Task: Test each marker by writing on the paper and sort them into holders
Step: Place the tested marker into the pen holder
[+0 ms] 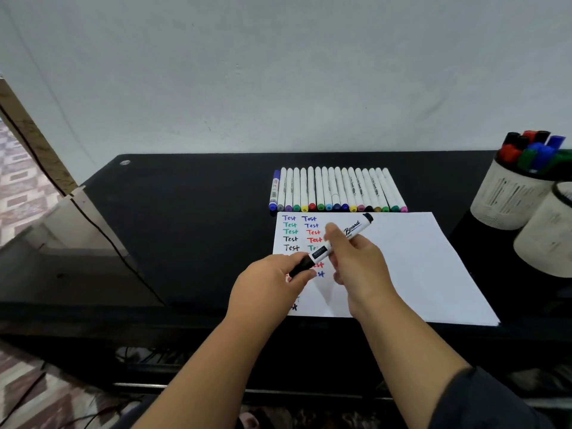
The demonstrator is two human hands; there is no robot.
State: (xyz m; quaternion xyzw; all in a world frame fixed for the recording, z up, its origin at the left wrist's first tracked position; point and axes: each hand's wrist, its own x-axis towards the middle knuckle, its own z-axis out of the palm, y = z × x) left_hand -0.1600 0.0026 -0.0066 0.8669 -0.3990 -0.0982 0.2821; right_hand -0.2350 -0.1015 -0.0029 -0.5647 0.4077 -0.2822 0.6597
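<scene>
Two bare hands meet above the white sheet of paper [411,267], forearms reaching in from below. The right hand [356,261] curls its fingers round the barrel of a white whiteboard marker with black ends [337,243], held slanted in the air. The left hand [269,286] pinches the marker's black cap [301,266] at its lower end.

Both hands hold black marker [334,243] above paper [411,267]: left hand [272,283] pinches cap, right hand [356,258] grips barrel.
</scene>
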